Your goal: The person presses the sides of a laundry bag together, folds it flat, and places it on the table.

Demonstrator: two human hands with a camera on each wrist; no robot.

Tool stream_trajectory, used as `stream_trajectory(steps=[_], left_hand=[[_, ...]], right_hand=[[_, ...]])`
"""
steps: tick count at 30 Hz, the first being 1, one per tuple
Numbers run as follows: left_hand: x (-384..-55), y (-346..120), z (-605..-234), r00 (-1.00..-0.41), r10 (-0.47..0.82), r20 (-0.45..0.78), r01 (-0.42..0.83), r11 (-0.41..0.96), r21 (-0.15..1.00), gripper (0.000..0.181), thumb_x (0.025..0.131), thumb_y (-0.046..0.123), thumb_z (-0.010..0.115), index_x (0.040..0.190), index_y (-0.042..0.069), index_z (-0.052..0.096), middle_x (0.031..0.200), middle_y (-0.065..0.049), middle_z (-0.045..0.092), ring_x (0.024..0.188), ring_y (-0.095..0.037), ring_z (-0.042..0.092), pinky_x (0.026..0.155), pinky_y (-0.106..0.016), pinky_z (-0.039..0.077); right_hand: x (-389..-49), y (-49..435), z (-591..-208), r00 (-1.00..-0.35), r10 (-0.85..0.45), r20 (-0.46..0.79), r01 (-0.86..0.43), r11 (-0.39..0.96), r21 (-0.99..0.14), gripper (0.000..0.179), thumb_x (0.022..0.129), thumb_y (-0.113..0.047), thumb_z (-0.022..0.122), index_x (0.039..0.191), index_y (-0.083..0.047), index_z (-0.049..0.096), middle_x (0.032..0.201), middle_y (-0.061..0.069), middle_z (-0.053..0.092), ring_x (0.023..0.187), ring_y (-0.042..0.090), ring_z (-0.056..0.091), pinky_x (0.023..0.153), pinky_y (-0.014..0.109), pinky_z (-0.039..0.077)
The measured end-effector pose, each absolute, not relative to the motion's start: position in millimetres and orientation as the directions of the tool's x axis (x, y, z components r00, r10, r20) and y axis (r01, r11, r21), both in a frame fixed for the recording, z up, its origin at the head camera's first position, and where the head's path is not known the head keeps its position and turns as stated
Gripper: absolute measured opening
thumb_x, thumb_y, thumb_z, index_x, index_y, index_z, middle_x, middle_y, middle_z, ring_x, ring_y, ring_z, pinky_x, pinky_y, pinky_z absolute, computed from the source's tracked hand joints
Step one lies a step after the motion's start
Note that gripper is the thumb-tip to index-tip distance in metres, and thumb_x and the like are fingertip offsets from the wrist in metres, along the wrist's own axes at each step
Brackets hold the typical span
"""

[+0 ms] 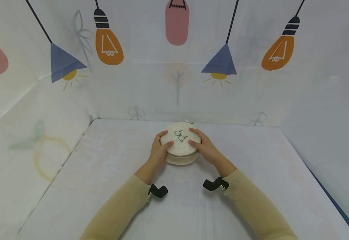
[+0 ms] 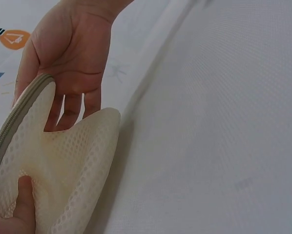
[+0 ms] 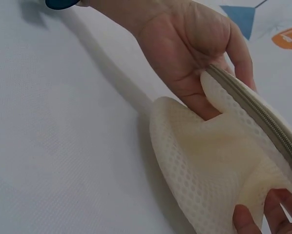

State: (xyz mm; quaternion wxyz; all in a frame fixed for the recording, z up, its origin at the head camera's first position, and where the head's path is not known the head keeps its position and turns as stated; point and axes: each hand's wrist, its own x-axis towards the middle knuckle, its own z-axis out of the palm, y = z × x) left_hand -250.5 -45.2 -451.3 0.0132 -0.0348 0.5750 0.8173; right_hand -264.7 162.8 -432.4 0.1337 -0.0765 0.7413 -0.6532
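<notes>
Both hands hold a round cream mesh laundry bag [image 1: 178,150] near the middle of the table, in the head view. Its top face carries a small black line drawing. My left hand [image 1: 157,150] grips the left side, thumb on the top face. On the right side, my right hand [image 1: 208,150] grips the bag in the same way, with fingertips over its top. A grey-green zip [image 2: 14,119] runs along the rim in the left wrist view. Below the zip, the honeycomb mesh side [image 3: 185,161] sags inward in the right wrist view. Parts of the fingers are hidden behind the bag.
A white-covered table [image 1: 117,143] stretches around the bag, against a white sheet wall [image 1: 150,86] printed with lamps and bulbs. Small black devices sit at the left wrist [image 1: 158,191] and the right wrist [image 1: 213,184]. Beige sleeves [image 1: 117,206] cover the forearms.
</notes>
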Motion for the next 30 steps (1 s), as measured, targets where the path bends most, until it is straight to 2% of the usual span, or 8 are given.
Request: stream_trajectory(steps=[4,11,17,20,23,27,30], left_hand=[[-251,-43,-450,-0.998,-0.022,-0.051,-0.039,-0.386,0.922,0.061,0.089,-0.013,0.061,0.144,0.007,0.043,0.16,-0.01,0.03,0.145,-0.024,0.034,0.114,-0.032,0.036],[-255,-42,-452,-0.999,-0.018,-0.031,-0.02,-0.423,0.906,0.062,0.086,-0.021,0.057,0.142,0.002,0.043,0.16,-0.014,0.029,0.144,-0.028,0.036,0.112,-0.036,0.039],[-257,-42,-455,-0.999,-0.001,-0.037,-0.033,-0.416,0.909,0.063,0.086,-0.022,0.058,0.142,0.003,0.044,0.161,-0.013,0.027,0.143,-0.029,0.036,0.11,-0.035,0.041],[-258,-42,-456,-0.999,0.013,-0.034,-0.037,-0.418,0.908,0.062,0.087,-0.021,0.058,0.142,0.003,0.044,0.161,-0.012,0.026,0.142,-0.029,0.037,0.109,-0.034,0.043],[-258,-42,-455,-0.999,0.027,-0.045,-0.052,-0.412,0.91,0.062,0.088,-0.02,0.058,0.143,0.004,0.043,0.161,-0.012,0.026,0.141,-0.03,0.039,0.107,-0.034,0.045],[-259,-41,-456,-0.997,0.036,-0.067,-0.076,-0.399,0.914,0.062,0.089,-0.019,0.059,0.144,0.006,0.044,0.161,-0.012,0.026,0.14,-0.03,0.04,0.106,-0.035,0.046],[-261,-41,-457,-0.997,0.041,-0.07,-0.081,-0.396,0.915,0.062,0.089,-0.019,0.059,0.143,0.006,0.044,0.161,-0.011,0.026,0.141,-0.03,0.04,0.107,-0.035,0.045]], right_hand=[[-264,163,-433,-0.957,-0.278,-0.084,0.049,0.132,-0.99,0.062,0.1,-0.013,0.063,0.155,-0.02,0.035,0.168,0.003,0.006,0.144,0.032,0.032,0.105,0.048,0.045],[-266,164,-436,-0.969,-0.233,-0.086,0.064,0.098,-0.993,0.064,0.096,-0.006,0.066,0.154,-0.016,0.039,0.167,0.005,0.011,0.134,0.031,0.044,0.087,0.029,0.054],[-267,164,-439,-0.975,-0.201,-0.09,0.083,0.045,-0.996,0.065,0.093,-0.001,0.068,0.151,-0.015,0.043,0.167,0.004,0.01,0.138,0.029,0.041,0.085,0.025,0.055],[-267,165,-440,-0.976,-0.204,-0.072,0.066,0.035,-0.997,0.065,0.093,0.0,0.068,0.152,-0.013,0.042,0.168,0.006,0.009,0.142,0.03,0.036,0.089,0.026,0.054],[-268,165,-440,-0.977,-0.202,-0.065,0.059,0.034,-0.998,0.065,0.093,0.001,0.068,0.152,-0.011,0.041,0.168,0.007,0.008,0.148,0.029,0.028,0.099,0.029,0.05],[-269,166,-440,-0.981,-0.181,-0.066,0.062,0.025,-0.998,0.066,0.091,0.003,0.068,0.151,-0.009,0.043,0.168,0.007,0.008,0.152,0.024,0.014,0.114,0.033,0.035],[-270,167,-439,-0.984,-0.17,-0.061,0.058,0.027,-0.998,0.067,0.09,0.004,0.069,0.151,-0.007,0.043,0.168,0.007,0.01,0.153,0.021,0.009,0.119,0.033,0.023]])
